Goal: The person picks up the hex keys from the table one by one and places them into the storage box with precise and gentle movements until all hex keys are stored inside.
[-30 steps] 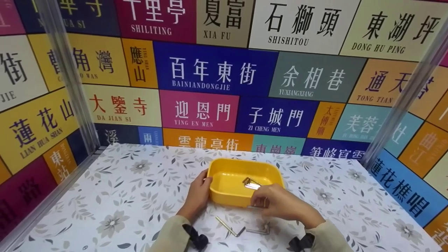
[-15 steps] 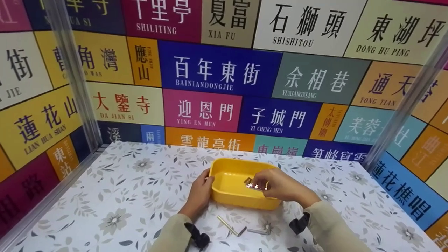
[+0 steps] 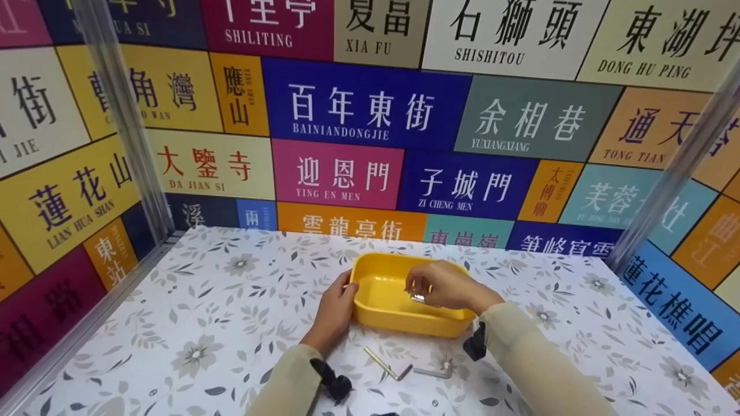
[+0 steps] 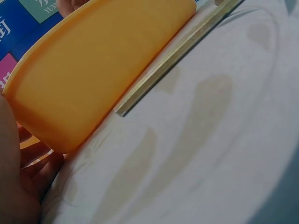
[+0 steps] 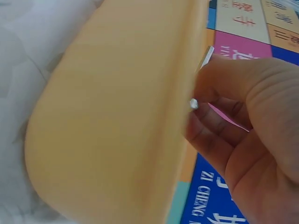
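Observation:
My left hand grips the left end of a yellow plastic box, thumb near its rim. In the left wrist view its fingers lie against the box's lower corner. Over the inside of the box, my right hand pinches a small silver metal piece. The right wrist view shows two bare ends of metal, one a hexagonal silver tip, so it looks like a hex key. What lies under that hand is hidden. A brass-coloured hex key and a silver hex key lie in front of the box.
A white tablecloth with grey flowers covers the table. Colourful sign panels stand behind and at both sides, with clear upright posts at the corners. Black wrist straps sit on both sleeves.
My right hand has gone from the box's front rim to inside it and lifted slightly, now with metal in its fingers. The left hand keeps its hold; the loose hex keys stay put.

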The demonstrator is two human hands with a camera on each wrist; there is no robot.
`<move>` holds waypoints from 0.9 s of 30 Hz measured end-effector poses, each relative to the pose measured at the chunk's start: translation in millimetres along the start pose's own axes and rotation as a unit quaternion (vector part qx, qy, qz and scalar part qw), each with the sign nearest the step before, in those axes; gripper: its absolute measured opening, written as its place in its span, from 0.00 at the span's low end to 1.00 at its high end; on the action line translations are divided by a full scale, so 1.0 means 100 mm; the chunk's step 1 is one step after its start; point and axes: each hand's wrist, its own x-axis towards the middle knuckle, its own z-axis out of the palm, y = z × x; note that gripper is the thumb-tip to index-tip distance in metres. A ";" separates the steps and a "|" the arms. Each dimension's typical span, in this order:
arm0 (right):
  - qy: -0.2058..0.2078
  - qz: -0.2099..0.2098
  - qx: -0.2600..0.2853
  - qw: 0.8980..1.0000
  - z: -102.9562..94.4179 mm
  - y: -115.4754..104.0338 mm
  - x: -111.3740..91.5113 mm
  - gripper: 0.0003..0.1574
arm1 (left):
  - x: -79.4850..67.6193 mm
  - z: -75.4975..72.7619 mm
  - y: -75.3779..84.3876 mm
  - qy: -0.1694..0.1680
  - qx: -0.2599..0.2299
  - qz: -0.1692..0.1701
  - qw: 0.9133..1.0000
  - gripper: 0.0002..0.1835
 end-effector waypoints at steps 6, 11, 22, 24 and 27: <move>-0.022 0.020 0.005 1.000 0.05 0.09 0.14 0.16 | 0.04 0.02 0.02 0.001 0.003 0.012 1.000 0.26; -0.038 0.041 0.003 0.998 0.11 0.15 0.23 0.16 | 0.03 0.04 -0.01 -0.002 0.003 0.001 1.000 0.26; -0.033 0.044 0.003 0.999 0.29 0.10 0.50 0.08 | 0.02 -0.03 -0.02 0.007 0.006 0.009 1.000 0.26; -0.028 0.043 0.006 0.999 0.33 0.10 0.53 0.06 | 0.02 -0.03 -0.02 0.007 0.006 0.011 1.000 0.26; -0.030 0.054 0.011 0.998 0.37 0.12 0.54 0.05 | 0.01 -0.02 -0.02 0.004 0.010 0.007 1.000 0.26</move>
